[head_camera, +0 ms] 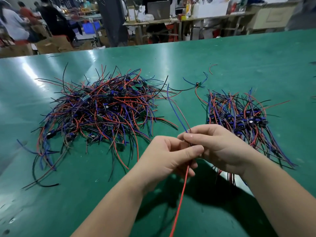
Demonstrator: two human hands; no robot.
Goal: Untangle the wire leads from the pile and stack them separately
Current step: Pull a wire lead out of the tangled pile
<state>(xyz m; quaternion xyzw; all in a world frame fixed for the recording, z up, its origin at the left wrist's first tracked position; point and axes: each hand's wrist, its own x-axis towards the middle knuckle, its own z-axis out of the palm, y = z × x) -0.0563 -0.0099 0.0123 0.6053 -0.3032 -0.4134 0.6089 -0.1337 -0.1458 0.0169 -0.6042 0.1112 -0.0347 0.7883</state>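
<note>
While the left hand [164, 154] and right hand [220, 146] meet with fingers curled, both pinching one wire lead [181, 194], the tangled pile [102, 106] lies beyond and left of them.
The lead's blue and red strands rise past the right fingertips, and its red tail hangs between the wrists. The sorted stack [239, 117] lies just right of the right hand, its near ends under that wrist. Farther beyond, a single lead [198, 84] and a stray red wire [212, 68] rest on the green table [256, 57].

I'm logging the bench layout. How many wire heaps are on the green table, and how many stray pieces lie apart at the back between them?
Tangled pile: 1
Sorted stack: 1
Stray lead with a small board: 1
Stray red wire scrap: 1
Total: 4
</note>
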